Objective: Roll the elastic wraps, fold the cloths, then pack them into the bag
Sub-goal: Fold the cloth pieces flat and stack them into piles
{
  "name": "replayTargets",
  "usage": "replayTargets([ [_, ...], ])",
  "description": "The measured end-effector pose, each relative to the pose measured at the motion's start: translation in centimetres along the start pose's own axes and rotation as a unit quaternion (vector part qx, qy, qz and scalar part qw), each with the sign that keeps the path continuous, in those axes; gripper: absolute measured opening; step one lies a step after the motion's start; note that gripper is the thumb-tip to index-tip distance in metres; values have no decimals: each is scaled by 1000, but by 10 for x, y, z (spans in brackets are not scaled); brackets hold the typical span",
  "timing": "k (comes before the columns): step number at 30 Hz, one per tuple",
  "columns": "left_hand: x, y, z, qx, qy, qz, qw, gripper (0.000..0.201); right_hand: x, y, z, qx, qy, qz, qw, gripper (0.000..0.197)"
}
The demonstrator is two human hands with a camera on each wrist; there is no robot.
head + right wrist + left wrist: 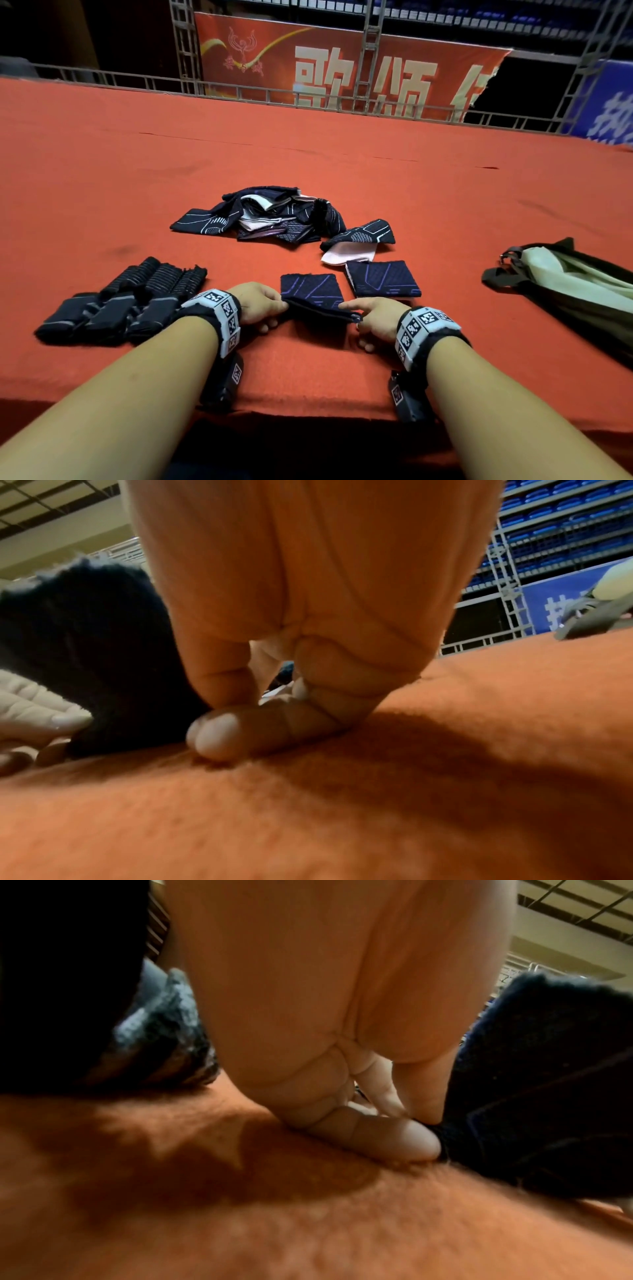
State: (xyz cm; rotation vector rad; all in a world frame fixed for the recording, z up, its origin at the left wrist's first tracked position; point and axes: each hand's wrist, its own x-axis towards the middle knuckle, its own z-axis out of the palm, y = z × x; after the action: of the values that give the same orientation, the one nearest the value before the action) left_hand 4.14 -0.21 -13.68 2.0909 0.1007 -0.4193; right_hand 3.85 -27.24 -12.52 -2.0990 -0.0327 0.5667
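While pinched: cloth [313, 297] btwn both hands.

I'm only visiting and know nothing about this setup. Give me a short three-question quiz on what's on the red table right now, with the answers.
1. True or false: both hands, left hand and right hand, pinch the same dark cloth.
2. Which lies at the table's right side? A) rolled wraps B) bag C) cloth pile
3. Fill in: a folded cloth lies just to the ___ of the cloth being folded.

Key: 1 true; 2 B; 3 right.
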Motion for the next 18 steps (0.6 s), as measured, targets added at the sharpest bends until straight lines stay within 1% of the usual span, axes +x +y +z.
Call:
replayTargets([
  [2, -2, 1, 1, -17, 12, -6, 1000, 20, 2, -2, 1, -35, -13, -20, 999, 54],
  [4, -2, 1, 1, -24, 14, -9, 1000, 17, 3, -4, 1, -57, -17, -42, 997, 40],
  [6, 0, 2, 0, -15, 10, -7, 1000, 15, 3, -7, 1, -73, 9, -52, 996, 31],
  [8, -1, 4, -2, 11, -13, 2, 1000, 10, 2, -10, -1, -108, 34, -46, 992, 37],
  [9, -3, 5, -3, 26, -29, 10, 999, 11, 2, -11, -1, -126, 39, -37, 991, 41],
  [10, -3, 5, -4, 40, -40, 16, 998, 18, 1, -12, -1, -107, 36, -27, 993, 41],
  [12, -5, 6, -4, 57, -48, 20, 997, 29, 1, -9, 4, -17, 17, -15, 1000, 28],
  [13, -6, 7, -4, 67, -45, 24, 996, 31, -1, -8, 5, 15, 12, -12, 1000, 21],
  [15, -6, 8, -2, 85, -41, 33, 995, 30, -3, -5, 7, 28, 3, -10, 1000, 9],
  [16, -5, 7, -3, 87, -42, 35, 995, 28, -5, -4, 7, 26, -4, -12, 1000, 12],
  [17, -5, 6, -4, 82, -45, 34, 995, 22, -6, -3, 6, 24, -10, -12, 1000, 19],
  [18, -4, 4, -6, 74, -51, 29, 995, 14, -7, -2, 5, 27, -14, -8, 1000, 24],
])
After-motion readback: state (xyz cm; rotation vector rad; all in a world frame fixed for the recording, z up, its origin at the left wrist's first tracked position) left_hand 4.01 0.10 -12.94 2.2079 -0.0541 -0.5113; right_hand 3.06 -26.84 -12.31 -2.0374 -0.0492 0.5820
